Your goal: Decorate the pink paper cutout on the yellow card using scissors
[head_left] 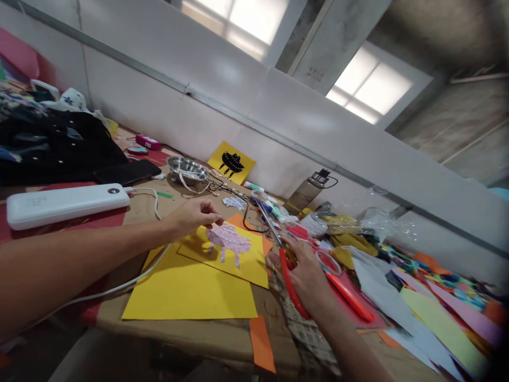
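Note:
My right hand [308,270] is wrapped round the red handles of a pair of scissors [285,273], whose long blades point away toward the back of the table. My left hand [199,213] hovers at the upper edge of a yellow card [254,268], its thumb and fingers curled together; whatever is between them, if anything, is too small to make out. A pale pink cutout dotted with small beads [228,243] lies on that card, just below my left fingertips. Underneath is a larger yellow sheet [186,294].
A white power bank [67,204] with a cable lies left. Behind stand a steel bowl [186,168], a yellow card with a black cutout [231,162] against the wall, and a bottle [304,193]. At right are a red utility knife [350,297], tape roll [328,262] and paper scraps.

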Demonstrator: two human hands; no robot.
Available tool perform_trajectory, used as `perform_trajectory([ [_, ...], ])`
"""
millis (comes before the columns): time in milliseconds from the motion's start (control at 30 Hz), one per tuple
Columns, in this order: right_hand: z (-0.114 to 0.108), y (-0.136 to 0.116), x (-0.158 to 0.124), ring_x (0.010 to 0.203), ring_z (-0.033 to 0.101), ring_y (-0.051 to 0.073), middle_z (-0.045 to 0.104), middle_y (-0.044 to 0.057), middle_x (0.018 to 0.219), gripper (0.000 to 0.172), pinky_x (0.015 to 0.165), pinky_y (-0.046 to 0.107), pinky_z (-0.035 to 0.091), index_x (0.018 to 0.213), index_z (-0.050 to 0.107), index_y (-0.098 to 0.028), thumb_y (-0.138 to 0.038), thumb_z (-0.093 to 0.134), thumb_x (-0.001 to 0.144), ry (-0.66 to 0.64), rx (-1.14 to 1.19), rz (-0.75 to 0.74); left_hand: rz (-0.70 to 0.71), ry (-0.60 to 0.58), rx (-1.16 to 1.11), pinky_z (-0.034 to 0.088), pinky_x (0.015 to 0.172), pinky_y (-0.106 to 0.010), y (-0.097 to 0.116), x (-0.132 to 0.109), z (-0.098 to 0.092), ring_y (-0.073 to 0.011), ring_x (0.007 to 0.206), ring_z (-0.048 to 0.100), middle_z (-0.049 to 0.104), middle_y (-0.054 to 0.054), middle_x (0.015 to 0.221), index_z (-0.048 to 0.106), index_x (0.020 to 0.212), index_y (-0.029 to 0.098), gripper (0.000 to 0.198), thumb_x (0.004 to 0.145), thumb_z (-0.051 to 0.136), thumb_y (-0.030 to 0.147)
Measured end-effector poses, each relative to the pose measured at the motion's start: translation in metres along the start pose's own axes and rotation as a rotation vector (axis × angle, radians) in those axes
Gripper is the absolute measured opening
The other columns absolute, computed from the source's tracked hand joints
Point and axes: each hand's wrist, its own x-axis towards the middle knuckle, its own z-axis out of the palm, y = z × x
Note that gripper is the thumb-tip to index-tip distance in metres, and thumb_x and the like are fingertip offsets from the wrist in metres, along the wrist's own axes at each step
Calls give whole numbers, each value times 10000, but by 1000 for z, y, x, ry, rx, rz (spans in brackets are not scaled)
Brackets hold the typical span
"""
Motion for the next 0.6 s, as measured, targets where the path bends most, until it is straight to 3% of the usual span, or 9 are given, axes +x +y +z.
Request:
perform_trajectory([
  [167, -11, 49, -25, 754, 547, 208, 485, 44, 850, 385, 718, 390, 481, 1086, 566, -233, -437, 566, 760, -18, -140, 65, -3, -27, -34, 443, 592, -242, -1, 1, 1, -136, 637, 603, 692, -59, 707, 598, 651, 156, 99, 669, 634, 245],
  [333, -20, 81, -41, 741, 566, 206, 509, 68, 887, 384, 718, 393, 490, 1089, 584, -211, -373, 596, 742, -127, -190, 83, 8, -6, -26, 435, 569, -249, -4, 4, 1, -131, 590, 581, 688, -69, 700, 614, 651, 155, 117, 666, 650, 265],
  [467, -27, 93, -44, 837, 580, 235, 562, 86, 891, 388, 775, 417, 471, 1140, 578, -204, -316, 543, 770, -275, -282, 94, -8, 27, -5, 420, 568, -241, -3, 6, 0, -125, 586, 568, 682, -65, 678, 612, 630, 156, 105, 661, 655, 247],
  [600, -36, 88, -40, 892, 556, 313, 588, 103, 966, 402, 725, 510, 450, 1167, 576, -281, -304, 514, 770, -378, -475, 96, -21, 48, 10, 402, 541, -233, -2, 7, 0, -123, 573, 557, 681, -65, 676, 608, 625, 158, 102, 671, 646, 240],
])
